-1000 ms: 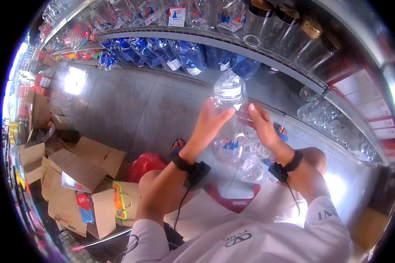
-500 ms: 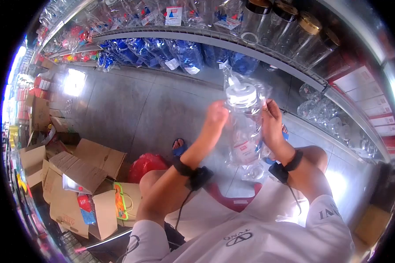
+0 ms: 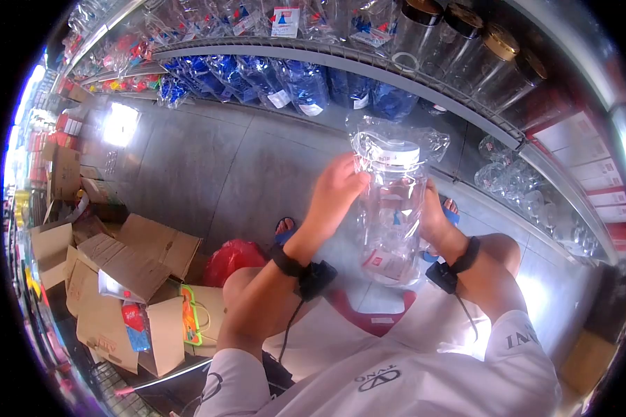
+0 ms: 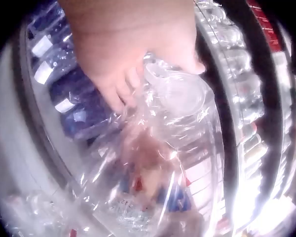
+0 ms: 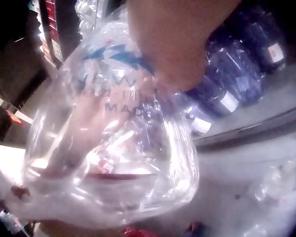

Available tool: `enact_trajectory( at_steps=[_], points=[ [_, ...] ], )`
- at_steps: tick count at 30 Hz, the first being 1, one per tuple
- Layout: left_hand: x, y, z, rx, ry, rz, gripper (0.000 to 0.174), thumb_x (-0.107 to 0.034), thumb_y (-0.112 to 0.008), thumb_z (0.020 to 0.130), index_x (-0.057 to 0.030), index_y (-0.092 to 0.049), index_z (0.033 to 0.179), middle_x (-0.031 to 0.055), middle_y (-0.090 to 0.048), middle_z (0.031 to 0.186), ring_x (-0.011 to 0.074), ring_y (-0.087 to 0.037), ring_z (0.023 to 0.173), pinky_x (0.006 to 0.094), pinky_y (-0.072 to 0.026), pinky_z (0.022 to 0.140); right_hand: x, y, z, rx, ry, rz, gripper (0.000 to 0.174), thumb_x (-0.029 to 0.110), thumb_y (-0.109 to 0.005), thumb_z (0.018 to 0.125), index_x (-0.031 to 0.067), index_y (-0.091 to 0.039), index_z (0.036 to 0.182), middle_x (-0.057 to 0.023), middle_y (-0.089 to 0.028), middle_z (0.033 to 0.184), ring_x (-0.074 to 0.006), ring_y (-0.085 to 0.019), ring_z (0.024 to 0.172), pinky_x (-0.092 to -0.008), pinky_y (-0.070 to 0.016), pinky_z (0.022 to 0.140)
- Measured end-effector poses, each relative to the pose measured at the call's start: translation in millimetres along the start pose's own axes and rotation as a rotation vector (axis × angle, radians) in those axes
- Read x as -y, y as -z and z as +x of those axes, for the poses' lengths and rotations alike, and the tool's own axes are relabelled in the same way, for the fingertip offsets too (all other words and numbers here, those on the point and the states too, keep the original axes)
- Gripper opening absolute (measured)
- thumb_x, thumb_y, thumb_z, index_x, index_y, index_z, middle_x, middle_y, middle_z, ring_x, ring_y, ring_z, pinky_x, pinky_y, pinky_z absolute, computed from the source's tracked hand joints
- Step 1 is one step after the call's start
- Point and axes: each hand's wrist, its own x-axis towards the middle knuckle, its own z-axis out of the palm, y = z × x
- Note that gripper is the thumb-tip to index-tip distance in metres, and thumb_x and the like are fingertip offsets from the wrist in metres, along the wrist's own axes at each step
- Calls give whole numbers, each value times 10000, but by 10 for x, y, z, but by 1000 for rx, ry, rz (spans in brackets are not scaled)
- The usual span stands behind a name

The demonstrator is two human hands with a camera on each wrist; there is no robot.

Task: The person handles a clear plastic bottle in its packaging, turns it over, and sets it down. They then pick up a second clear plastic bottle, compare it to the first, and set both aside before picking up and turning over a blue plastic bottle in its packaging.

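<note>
A clear bottle (image 3: pixel 394 208) with a white lid (image 3: pixel 398 153) stands nearly upright between my hands in a loose transparent plastic bag (image 3: pixel 435 142). Near its base is a red-and-white label (image 3: pixel 384 263). My left hand (image 3: pixel 335 191) pinches the bag beside the lid; in the left wrist view, the fingers of that hand (image 4: pixel 133 54) hold crumpled film next to the round lid (image 4: pixel 182 96). My right hand (image 3: pixel 435 215) grips the bottle's other side, its fingers partly hidden behind it. Blue print (image 5: pixel 121 57) shows on the bottle in the right wrist view.
Shelves ahead hold blue bagged items (image 3: pixel 302 87), clear bagged goods and tall jars with dark and gold lids (image 3: pixel 501 45). Opened cardboard boxes (image 3: pixel 118 299) and a red plastic bag (image 3: pixel 236 260) lie on the left. Clear glassware (image 3: pixel 511 177) lines a low shelf at right.
The bottle has turned, bringing its red-and-white label into view, and now sits slightly lower. My left hand has come back against the bag near the lid; my right hand has slid lower along the side.
</note>
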Motion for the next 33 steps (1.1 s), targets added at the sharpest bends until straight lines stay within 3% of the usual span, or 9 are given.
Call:
enact_trajectory(
  at_steps=[4,7,10,13,16,21,25,29,33],
  points=[
    [63,-28,8,17,15,-26,614,-234,-663,945,22,-373,1422,135,-571,1282,157,-625,990,278,-534,785,-80,49,30,124,86,43,299,146,-463,1008,-9,-508,1260,-167,-657,1094,-265,-678,941,-419,-573,781],
    [-36,-99,-48,-59,128,-70,503,-298,-585,997,-56,-434,1412,88,-562,1305,166,-561,1149,359,-541,921,-230,158,126,61,101,-79,307,142,-461,1010,-17,-497,1271,-138,-617,1179,-215,-624,1051,-353,-537,851],
    [-49,-65,-26,-93,141,-29,487,-325,-546,1017,-50,-437,1405,90,-562,1287,191,-588,1133,373,-565,898,-419,301,276,20,578,-549,340,153,-437,1022,-8,-474,1320,-125,-541,1293,-182,-542,1169,-284,-476,915],
    [93,25,28,-124,206,-160,596,-327,-593,989,-30,-365,1453,148,-549,1300,228,-653,1047,333,-574,753,-255,38,76,-29,763,-496,421,236,-424,1047,11,-424,1403,-114,-491,1326,-172,-494,1190,-270,-434,940],
    [27,20,42,4,261,-417,569,-345,-556,1004,-48,-373,1454,123,-556,1283,246,-658,1055,344,-582,728,-59,57,28,-41,596,-480,514,345,-423,1055,44,-375,1469,-101,-496,1328,-171,-482,1202,-297,-423,953],
    [33,-78,-5,-108,276,-210,582,-293,-614,976,-65,-373,1454,81,-572,1246,192,-634,1060,318,-574,710,117,80,31,71,541,-392,599,458,-436,1037,18,-429,1443,-108,-523,1372,-199,-466,1267,-326,-371,1044],
    [77,-118,-15,8,122,115,708,-293,-621,980,-76,-231,1529,115,-509,1336,209,-569,1163,385,-571,839,133,37,32,83,480,-239,516,408,-472,1037,13,-519,1365,-78,-569,1310,-166,-507,1203,-329,-366,1056],
    [42,-245,-30,-30,29,-55,664,-187,-674,935,-55,-328,1486,83,-563,1271,123,-577,1068,255,-531,778,194,14,-7,75,398,-64,431,358,-495,1036,14,-586,1280,-73,-608,1250,-148,-531,1169,-313,-389,1030],
    [100,-224,-8,-12,-80,42,634,-170,-645,953,-56,-324,1488,82,-526,1320,136,-552,1130,273,-516,848,246,-53,-65,21,388,89,351,338,-523,1025,38,-634,1169,-44,-641,1150,-136,-581,1066,-292,-449,944]
  ],
)
